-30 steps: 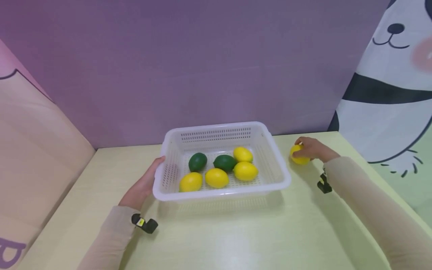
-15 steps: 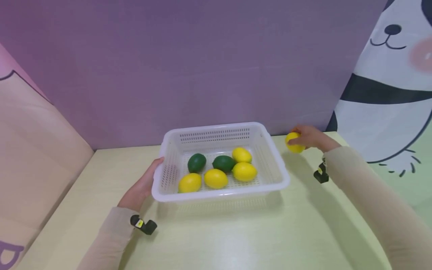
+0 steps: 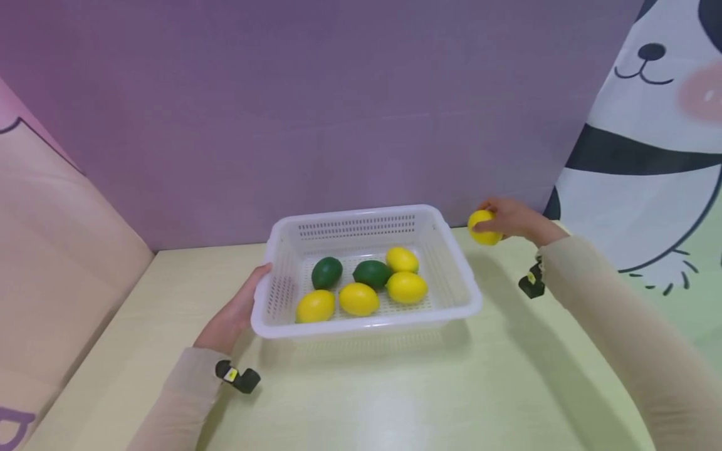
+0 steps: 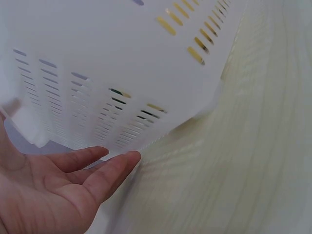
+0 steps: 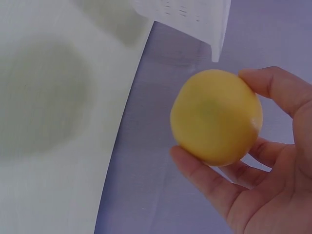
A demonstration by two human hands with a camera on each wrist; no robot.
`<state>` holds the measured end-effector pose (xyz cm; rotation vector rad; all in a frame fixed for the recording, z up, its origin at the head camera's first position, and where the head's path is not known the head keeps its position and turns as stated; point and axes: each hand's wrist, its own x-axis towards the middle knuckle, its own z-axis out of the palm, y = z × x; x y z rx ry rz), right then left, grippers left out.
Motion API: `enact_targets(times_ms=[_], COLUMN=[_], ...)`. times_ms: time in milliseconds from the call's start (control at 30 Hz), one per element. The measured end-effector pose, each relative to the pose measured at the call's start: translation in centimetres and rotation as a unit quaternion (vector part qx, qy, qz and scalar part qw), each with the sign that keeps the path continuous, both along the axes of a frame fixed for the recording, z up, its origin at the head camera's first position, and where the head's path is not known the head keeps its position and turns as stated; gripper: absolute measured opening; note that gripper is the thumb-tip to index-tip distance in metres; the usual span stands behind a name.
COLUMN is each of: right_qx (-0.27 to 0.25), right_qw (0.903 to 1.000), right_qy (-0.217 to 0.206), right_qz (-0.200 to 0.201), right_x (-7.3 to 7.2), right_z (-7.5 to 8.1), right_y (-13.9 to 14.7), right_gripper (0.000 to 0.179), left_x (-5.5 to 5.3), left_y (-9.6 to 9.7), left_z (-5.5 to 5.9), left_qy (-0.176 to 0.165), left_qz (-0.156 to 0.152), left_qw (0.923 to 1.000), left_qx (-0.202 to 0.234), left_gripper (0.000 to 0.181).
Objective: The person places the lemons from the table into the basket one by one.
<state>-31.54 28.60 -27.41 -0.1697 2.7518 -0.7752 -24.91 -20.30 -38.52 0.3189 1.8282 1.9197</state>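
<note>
My right hand (image 3: 516, 219) pinches a yellow lemon (image 3: 482, 227) between thumb and fingers, in the air just right of the basket. In the right wrist view the lemon (image 5: 217, 117) shows its rounded end. A white perforated plastic basket (image 3: 366, 326) is in the middle, holding several yellow lemons (image 3: 314, 306) and two dark green lemon-shaped fruits (image 3: 326, 274). My left hand (image 3: 231, 316) holds the basket's left end, thumb at the rim. Seen from the left wrist, its fingers (image 4: 114, 170) reach under the slotted wall (image 4: 122, 63).
The pale wooden table (image 3: 350, 388) ends at a purple backdrop (image 3: 338, 113) right behind the basket. A panda-print cloth (image 3: 648, 207) hangs on the right, a beige printed cloth (image 3: 56, 263) on the left. Each wrist carries a small black camera (image 3: 245, 380).
My right hand has lifted the lemon up off the table and carried it back and left, closer to the basket. My left hand and the basket stay nearly in place.
</note>
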Motion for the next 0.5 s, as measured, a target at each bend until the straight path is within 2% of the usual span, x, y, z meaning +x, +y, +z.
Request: enact_targets(times_ms=[267,500], right_qx=[-0.025,-0.023], right_qw=[0.9996,0.9995], right_qy=[0.008,0.022], right_qz=[0.008,0.002], right_x=[0.3,0.2], right_z=[1.3,2.3], right_y=[-1.0,-1.8], right_gripper=[0.058,0.057], left_x=[0.1,0.1], left_y=[0.0,0.1], left_z=[-0.1,0.1], left_qy=[-0.002,-0.002], left_qz=[-0.001,0.008], left_qw=[1.0000,1.0000], left_qx=[-0.003,-0.005], left_gripper=[0.071,0.070])
